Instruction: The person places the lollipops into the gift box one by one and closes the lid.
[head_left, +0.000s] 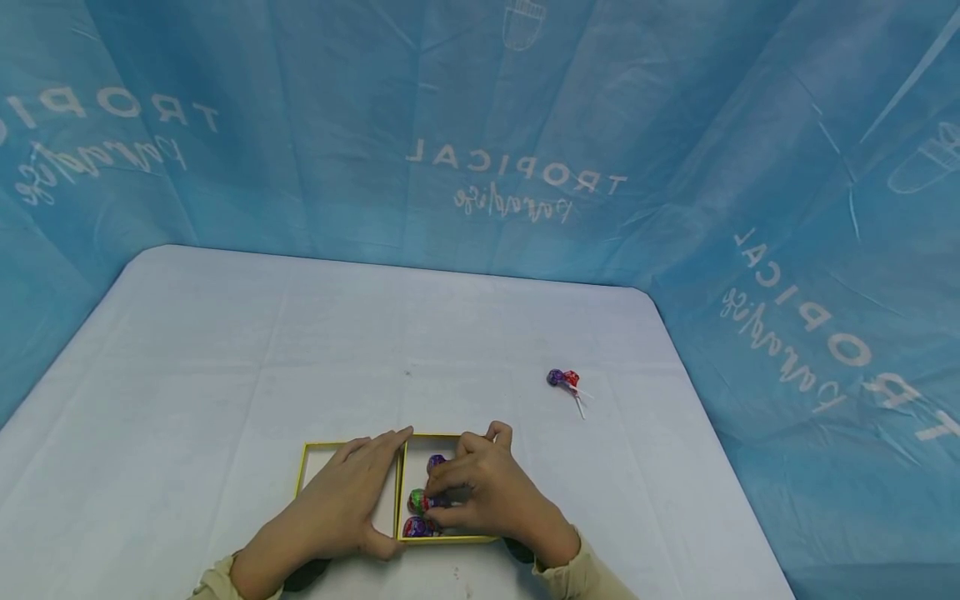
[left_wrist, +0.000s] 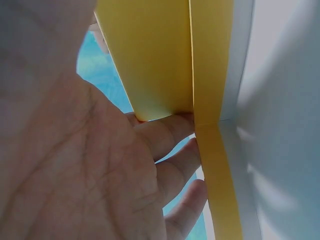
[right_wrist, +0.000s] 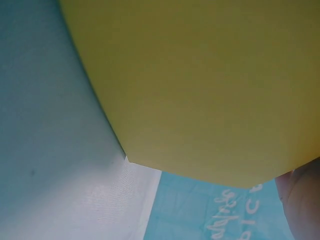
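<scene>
Lollipop with a shiny green wrapped head (head_left: 417,501) sits in the right half of a shallow, yellow-walled box with a white interior (head_left: 450,540); its head points left and its long axis runs roughly left to right, the stick side hidden under the right hand (head_left: 487,487). That hand's curled fingers pinch it between thumb and forefinger. In the same half, a purple-wrapped lollipop (head_left: 437,462) shows beyond the green one, and a purple-and-red-wrapped lollipop (head_left: 420,527) lies on the near side, head leftward. The left hand (head_left: 345,497) spreads over the box's left half, its fingers fairly straight and touching the yellow wall, thumb by the near edge. Farther off on the white-covered table (head_left: 337,342), a dark purple lollipop (head_left: 555,377) and a red lollipop (head_left: 572,378) touch, their white sticks pointing toward the near right
</scene>
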